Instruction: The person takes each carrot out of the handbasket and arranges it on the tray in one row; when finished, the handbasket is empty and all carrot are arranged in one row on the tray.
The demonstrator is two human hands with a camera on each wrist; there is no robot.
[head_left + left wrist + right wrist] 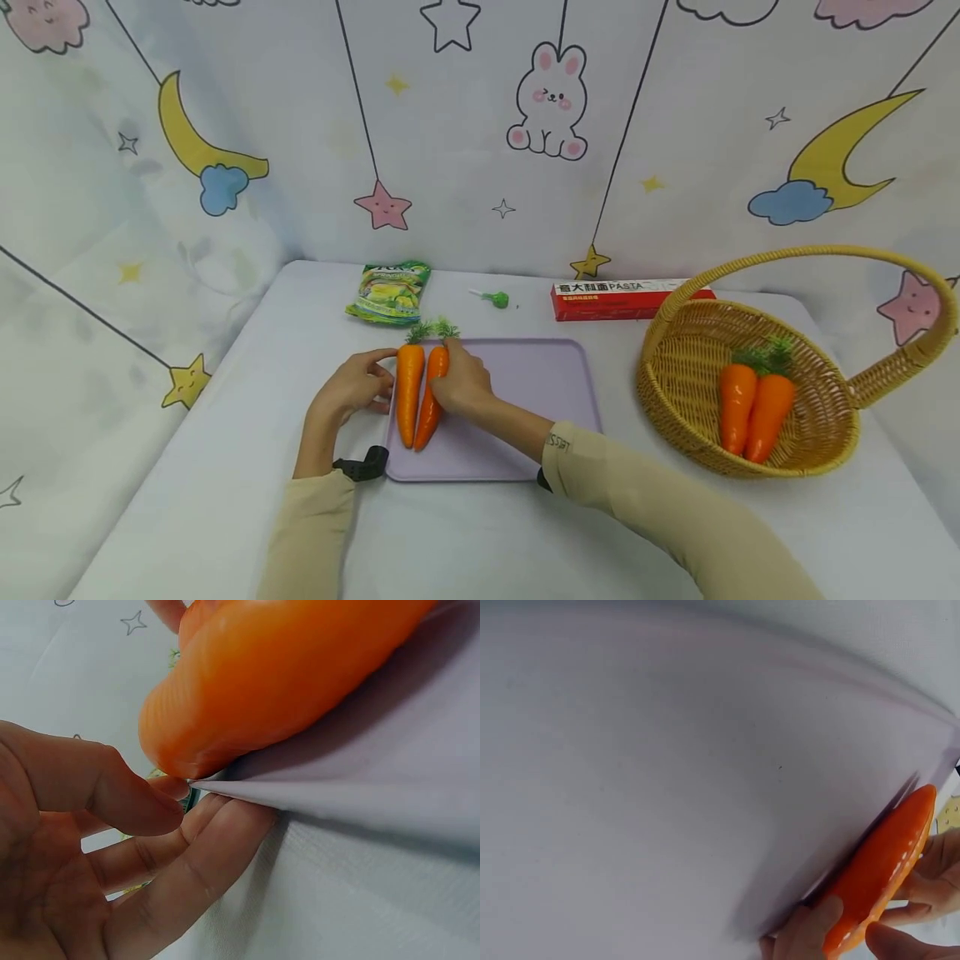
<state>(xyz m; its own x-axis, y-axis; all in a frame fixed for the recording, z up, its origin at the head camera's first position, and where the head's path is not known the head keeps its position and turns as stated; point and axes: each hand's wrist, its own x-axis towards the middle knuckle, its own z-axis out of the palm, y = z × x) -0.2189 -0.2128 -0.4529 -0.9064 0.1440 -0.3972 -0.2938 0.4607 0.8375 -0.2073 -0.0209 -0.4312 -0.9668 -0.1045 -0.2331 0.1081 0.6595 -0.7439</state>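
Two orange toy carrots with green tops lie side by side along the left side of a lilac tray (532,392). My right hand (463,382) grips the upper part of the inner carrot (429,417), thumb and fingers on either side of it in the right wrist view. At the tray's left edge is my left hand (354,387), fingers loosely bent beside the outer carrot (408,392). In the left wrist view, its fingertips (244,825) touch the outside of the tray's rim, and the thumb stands apart from the carrot.
A wicker basket (678,425) with a tall handle stands on the right, holding two more carrots (770,412). Behind the tray lie a green snack bag (390,293), a small green item with a pale stick (498,298) and a red pasta box (600,307). A patterned curtain hangs behind.
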